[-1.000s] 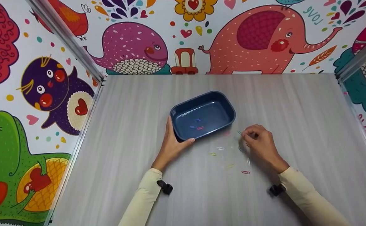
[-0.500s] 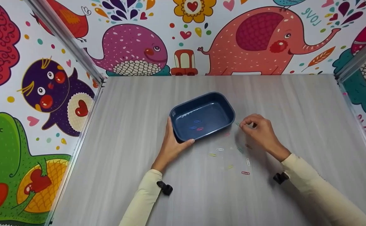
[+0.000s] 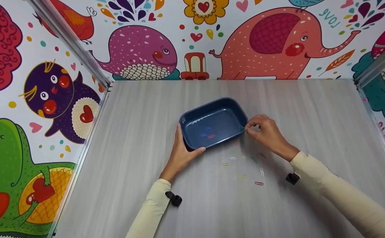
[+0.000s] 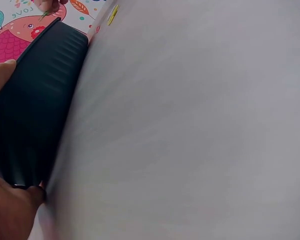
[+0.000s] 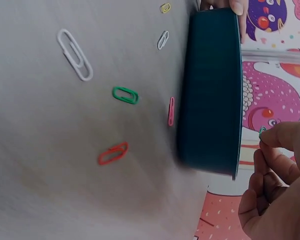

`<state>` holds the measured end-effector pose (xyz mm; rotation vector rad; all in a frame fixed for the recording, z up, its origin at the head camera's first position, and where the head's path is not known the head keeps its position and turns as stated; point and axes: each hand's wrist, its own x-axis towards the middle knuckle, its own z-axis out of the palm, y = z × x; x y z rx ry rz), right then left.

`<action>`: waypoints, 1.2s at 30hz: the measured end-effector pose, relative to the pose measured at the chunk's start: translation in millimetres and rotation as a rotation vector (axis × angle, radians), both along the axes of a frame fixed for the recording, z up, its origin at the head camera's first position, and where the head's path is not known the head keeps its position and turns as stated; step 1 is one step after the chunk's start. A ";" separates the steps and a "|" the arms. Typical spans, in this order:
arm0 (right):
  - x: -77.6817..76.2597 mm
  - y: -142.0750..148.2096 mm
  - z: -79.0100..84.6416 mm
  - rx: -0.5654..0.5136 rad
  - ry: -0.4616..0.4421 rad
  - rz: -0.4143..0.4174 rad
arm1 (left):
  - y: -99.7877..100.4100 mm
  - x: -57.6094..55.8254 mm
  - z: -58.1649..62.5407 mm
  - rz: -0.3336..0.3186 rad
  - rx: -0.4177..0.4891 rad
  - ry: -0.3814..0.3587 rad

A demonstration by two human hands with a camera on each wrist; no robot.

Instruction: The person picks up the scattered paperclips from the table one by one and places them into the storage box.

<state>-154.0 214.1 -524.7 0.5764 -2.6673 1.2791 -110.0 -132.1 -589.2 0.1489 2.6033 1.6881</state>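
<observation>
My left hand (image 3: 182, 153) grips the near left corner of a dark blue rectangular tray (image 3: 192, 114), thumb at the front rim and fingers along the left side. Between thumb and fingertip, my right hand (image 3: 266, 134) pinches a green paper clip (image 5: 262, 132) at the tray's right rim. Inside the tray lie two blue paper clips (image 3: 208, 128) and a red-pink one (image 3: 211, 136). Close to its front wall on the table is a pink paper clip (image 5: 171, 111). The right wrist view also shows a second green paper clip (image 5: 125, 95) and an orange-red one (image 5: 113, 153).
More paper clips are scattered on the grey wood-grain table (image 3: 139, 132) in front of the tray: white (image 3: 261, 172), yellow (image 3: 224, 164) and red (image 3: 258, 183) among them. Walls printed with cartoon animals (image 3: 268, 46) border the table at the back and sides.
My right hand has moved up and left from over the loose clips to the tray's right rim, carrying the green paper clip. The left hand keeps its hold on the tray.
</observation>
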 end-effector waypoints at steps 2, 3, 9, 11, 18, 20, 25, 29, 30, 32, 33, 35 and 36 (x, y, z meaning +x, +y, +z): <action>-3.2 -3.8 2.4 0.013 -0.008 0.023 | -0.1 0.6 -0.1 -0.002 -0.001 -0.005; -5.1 -5.6 3.6 0.020 -0.009 0.038 | -0.2 0.6 -0.3 -0.002 -0.003 -0.006; -18.4 -15.2 9.9 0.071 -0.040 0.144 | -0.2 1.4 -0.5 -0.003 -0.006 -0.010; -23.1 -17.9 11.3 0.096 -0.059 0.181 | -0.3 1.5 -0.5 -0.001 -0.003 -0.011; -40.5 -26.8 10.3 0.206 -0.093 0.309 | -0.1 0.6 -0.6 -0.004 -0.007 -0.020; -44.7 -30.3 8.8 0.238 -0.088 0.338 | 0.2 0.8 -0.1 0.001 -0.012 -0.023; -54.7 -39.7 6.9 0.283 -0.119 0.411 | 0.7 0.6 0.0 0.004 -0.017 -0.018; -63.4 -47.7 11.6 0.332 -0.173 0.465 | 1.0 -0.1 0.6 0.000 -0.005 -0.015; -65.7 -49.7 12.3 0.345 -0.178 0.479 | 0.9 -0.2 0.6 0.001 -0.003 -0.015; -70.2 -53.6 12.8 0.369 -0.175 0.506 | 0.6 -0.1 0.4 0.004 0.000 -0.018; -72.3 -55.4 11.8 0.376 -0.168 0.522 | 0.6 0.3 0.8 0.005 -0.002 -0.018; -75.4 -59.0 9.1 0.385 -0.141 0.553 | 0.5 0.4 0.6 0.003 -0.008 -0.017; -76.5 -60.8 7.7 0.387 -0.133 0.565 | 0.6 0.4 0.5 0.002 -0.011 -0.017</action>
